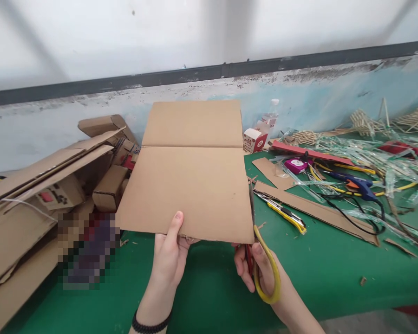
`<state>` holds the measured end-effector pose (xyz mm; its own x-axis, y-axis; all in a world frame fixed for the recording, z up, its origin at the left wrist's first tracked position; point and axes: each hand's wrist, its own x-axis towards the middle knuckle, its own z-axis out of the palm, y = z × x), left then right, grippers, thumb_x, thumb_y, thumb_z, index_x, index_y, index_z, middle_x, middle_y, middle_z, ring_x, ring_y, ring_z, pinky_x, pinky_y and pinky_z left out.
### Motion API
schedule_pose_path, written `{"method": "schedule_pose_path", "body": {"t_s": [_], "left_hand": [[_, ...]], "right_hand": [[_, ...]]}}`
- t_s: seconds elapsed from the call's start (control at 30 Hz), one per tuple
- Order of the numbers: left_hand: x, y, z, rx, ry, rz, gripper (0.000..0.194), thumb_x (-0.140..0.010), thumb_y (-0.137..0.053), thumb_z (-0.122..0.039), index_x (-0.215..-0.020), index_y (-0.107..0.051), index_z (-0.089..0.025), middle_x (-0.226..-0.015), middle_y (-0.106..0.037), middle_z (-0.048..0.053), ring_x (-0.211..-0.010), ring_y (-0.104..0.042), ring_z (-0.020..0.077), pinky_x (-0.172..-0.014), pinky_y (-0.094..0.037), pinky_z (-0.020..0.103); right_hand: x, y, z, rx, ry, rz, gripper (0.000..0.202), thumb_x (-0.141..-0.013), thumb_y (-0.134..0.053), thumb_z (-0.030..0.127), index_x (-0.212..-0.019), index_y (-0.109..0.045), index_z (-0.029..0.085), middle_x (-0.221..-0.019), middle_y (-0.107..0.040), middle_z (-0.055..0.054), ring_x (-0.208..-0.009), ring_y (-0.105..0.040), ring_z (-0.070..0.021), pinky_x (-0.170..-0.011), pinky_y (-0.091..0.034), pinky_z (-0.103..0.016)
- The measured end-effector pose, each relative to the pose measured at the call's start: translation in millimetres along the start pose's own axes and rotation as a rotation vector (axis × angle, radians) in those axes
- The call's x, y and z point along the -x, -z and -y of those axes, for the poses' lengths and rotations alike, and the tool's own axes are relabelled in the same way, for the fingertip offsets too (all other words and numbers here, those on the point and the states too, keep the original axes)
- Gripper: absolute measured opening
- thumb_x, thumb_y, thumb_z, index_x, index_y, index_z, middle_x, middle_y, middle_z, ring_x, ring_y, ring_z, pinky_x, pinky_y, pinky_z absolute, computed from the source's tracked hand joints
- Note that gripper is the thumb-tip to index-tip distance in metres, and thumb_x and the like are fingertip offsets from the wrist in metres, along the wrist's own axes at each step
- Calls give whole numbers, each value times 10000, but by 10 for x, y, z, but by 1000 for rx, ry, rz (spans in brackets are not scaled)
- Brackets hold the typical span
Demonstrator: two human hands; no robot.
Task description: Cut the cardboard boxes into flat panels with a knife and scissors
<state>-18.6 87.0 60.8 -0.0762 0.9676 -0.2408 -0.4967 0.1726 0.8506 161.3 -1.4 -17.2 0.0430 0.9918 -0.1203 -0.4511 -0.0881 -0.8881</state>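
Note:
A flat piece of brown cardboard (191, 185) with a crease across its upper part is held up over the green table. My left hand (172, 255) grips its near edge, thumb on top and fingers underneath. By the right near corner, my right hand (261, 269) is closed on a pair of scissors (272, 278) with yellow-rimmed handles. One dark blade runs along the cardboard's right edge; the other is mostly hidden below the sheet. A yellow utility knife (285, 215) lies on the table just right of the blades.
Cardboard sheets and boxes (107, 185) pile up on the left. To the right lie a cardboard strip (316, 211), a purple tape measure (296, 164), a blue glue gun (360, 185) and tangled clear strips (372, 157). A small box (254, 140) and a bottle (273, 113) stand by the wall.

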Motion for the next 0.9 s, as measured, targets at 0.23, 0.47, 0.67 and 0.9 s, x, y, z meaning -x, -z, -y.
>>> {"method": "schedule_pose_path", "body": {"t_s": [0.23, 0.47, 0.67, 0.9], "left_hand": [[37, 17, -1, -28, -11, 12, 665, -816, -947, -377, -1412, -696, -225, -1214, -823, 92, -972, -818, 258, -715, -709, 288], [131, 3, -47, -78, -20, -7, 779, -825, -939, -375, -1525, -613, -275, -1370, -765, 109, -1082, -797, 284, -750, -700, 272], [109, 35, -41, -73, -16, -18, 752, -795, -959, -362, -1477, -652, -279, -1312, -787, 91, -1018, -805, 264, -678, -685, 240], [205, 88, 27, -85, -10, -49, 720, -799, -953, -388, -1454, -681, -266, -1258, -805, 84, -972, -809, 273, -613, -667, 236]], "right_hand": [[-16, 144, -134, 50, -50, 94, 674, -1028, -422, 796, -895, -712, 202, -686, -718, -61, -458, -589, -132, -517, -473, -276], [-72, 163, -84, 136, -11, 3, 767, -996, -346, 866, -875, -699, 196, -616, -700, -63, -451, -612, -171, -535, -504, -316], [-88, 40, 22, 105, 29, -7, 760, -957, -423, 879, -706, -649, 198, -570, -686, -60, -300, -475, -107, -368, -363, -252], [-74, 13, 64, 90, -21, -50, 791, -973, -356, 892, -760, -693, 209, -509, -665, -57, -406, -611, -179, -491, -509, -301]]}}
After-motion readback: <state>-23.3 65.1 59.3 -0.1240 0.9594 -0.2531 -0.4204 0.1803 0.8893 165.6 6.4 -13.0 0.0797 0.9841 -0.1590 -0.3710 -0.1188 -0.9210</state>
